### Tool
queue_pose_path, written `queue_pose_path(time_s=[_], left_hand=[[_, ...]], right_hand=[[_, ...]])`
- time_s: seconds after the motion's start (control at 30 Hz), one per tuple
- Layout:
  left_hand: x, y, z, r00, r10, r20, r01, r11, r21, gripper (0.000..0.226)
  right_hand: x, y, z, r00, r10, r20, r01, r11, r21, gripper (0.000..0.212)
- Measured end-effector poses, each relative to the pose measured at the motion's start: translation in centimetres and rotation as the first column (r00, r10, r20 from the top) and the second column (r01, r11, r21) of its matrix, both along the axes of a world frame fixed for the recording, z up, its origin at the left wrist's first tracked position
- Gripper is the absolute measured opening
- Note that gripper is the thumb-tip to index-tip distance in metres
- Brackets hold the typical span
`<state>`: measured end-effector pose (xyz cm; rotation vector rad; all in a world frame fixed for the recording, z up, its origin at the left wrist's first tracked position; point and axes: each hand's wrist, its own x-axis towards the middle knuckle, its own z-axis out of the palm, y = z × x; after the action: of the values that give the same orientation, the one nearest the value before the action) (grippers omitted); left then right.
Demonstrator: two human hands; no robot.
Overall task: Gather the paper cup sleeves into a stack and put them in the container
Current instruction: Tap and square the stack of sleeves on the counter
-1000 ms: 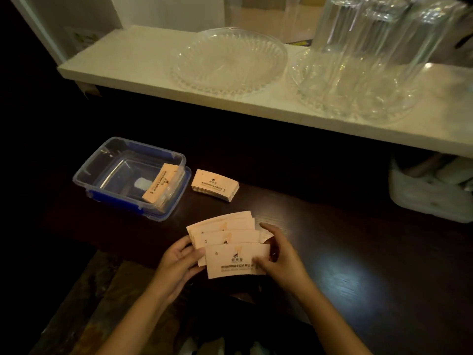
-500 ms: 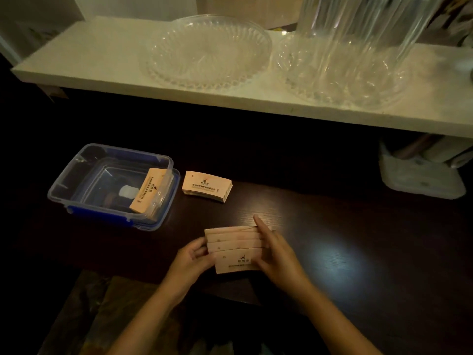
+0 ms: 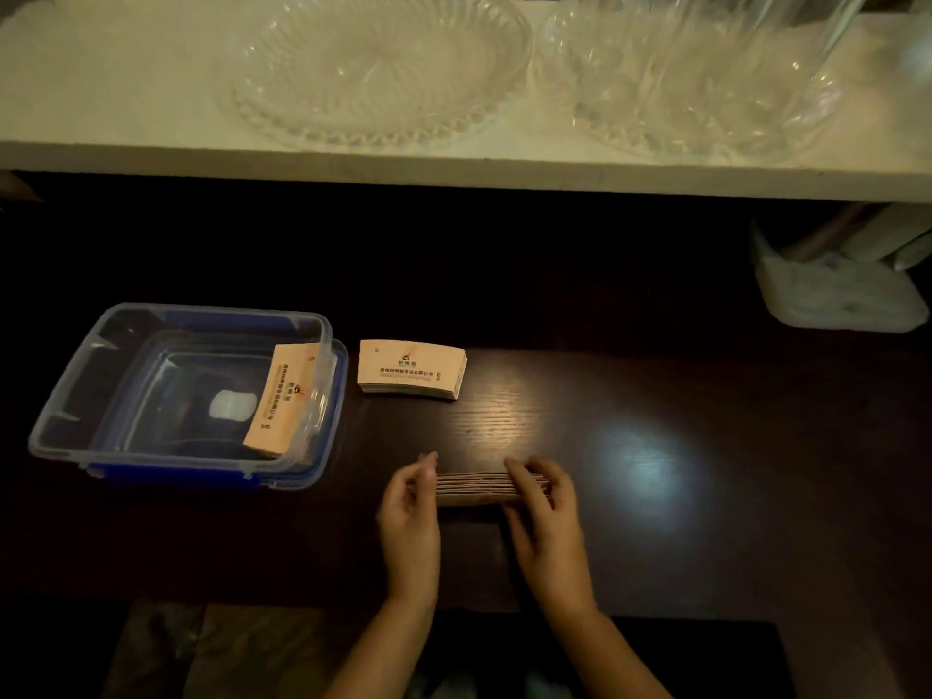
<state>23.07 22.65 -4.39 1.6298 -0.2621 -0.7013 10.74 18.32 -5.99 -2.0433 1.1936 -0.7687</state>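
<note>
The fanned-out sleeves from a second ago are now squared into one bundle (image 3: 474, 487), tipped up on edge so only the long edges show as thin stripes; a second ago their printed faces lay spread flat between the hands. The left hand (image 3: 409, 517) now stands at the bundle's left end, fingers half curled and pressing in; the right hand (image 3: 542, 507) drapes its fingers over the right end, clamping from the other side, so both hands have closed in and pinch the same bundle between them. It seems to sit on or just above the tabletop (image 3: 655, 471); contact is too dark to tell. Judgement: the gathering step for this batch is about done, and the bundle looks ready to be carried off. The container (image 3: 75, 396) sits ahead and to the left of the left hand, open, with some sleeves (image 3: 282, 401) already leaning against its right wall. Another finished stack (image 3: 411, 369) lies flat on the tabletop straight ahead of the hands, just beside the container, not yet inside. So two lots are left to load: the held one and that one. Risk: loose edges could splay if the squeeze slackens mid-carry. Glass dishes (image 3: 373, 68) on the shelf (image 3: 101, 93) beyond play no part.
</note>
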Motion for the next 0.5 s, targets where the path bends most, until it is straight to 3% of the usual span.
queue_pose_path(time_s=[0.13, 0.27, 0.4, 0.5], left_hand=[[0.2, 0.4, -0.9, 0.998, -0.058, 0.014, 0.059, 0.997, -0.049, 0.021], [0.6, 1.5, -1.0, 0.976, -0.211, -0.06, 0.203, 0.972, -0.119, 0.032], [1.2, 2.3, -1.3, 0.897, -0.415, 0.154, 0.414, 0.909, 0.04, 0.05], [2.8, 1.4, -0.6, 0.899, -0.369, 0.237, 0.347, 0.929, 0.128, 0.054]], right_hand=[[1.7, 1.8, -0.2, 0.959, -0.238, 0.152, 0.231, 0.971, 0.06, 0.075], [2.1, 2.4, -0.1, 0.95, -0.277, 0.146, 0.267, 0.96, 0.084, 0.07], [1.6, 1.5, 0.3, 0.97, -0.217, 0.109, 0.213, 0.976, 0.052, 0.063], [1.9, 0.0, 1.2, 0.977, -0.183, 0.112, 0.173, 0.98, 0.098, 0.064]])
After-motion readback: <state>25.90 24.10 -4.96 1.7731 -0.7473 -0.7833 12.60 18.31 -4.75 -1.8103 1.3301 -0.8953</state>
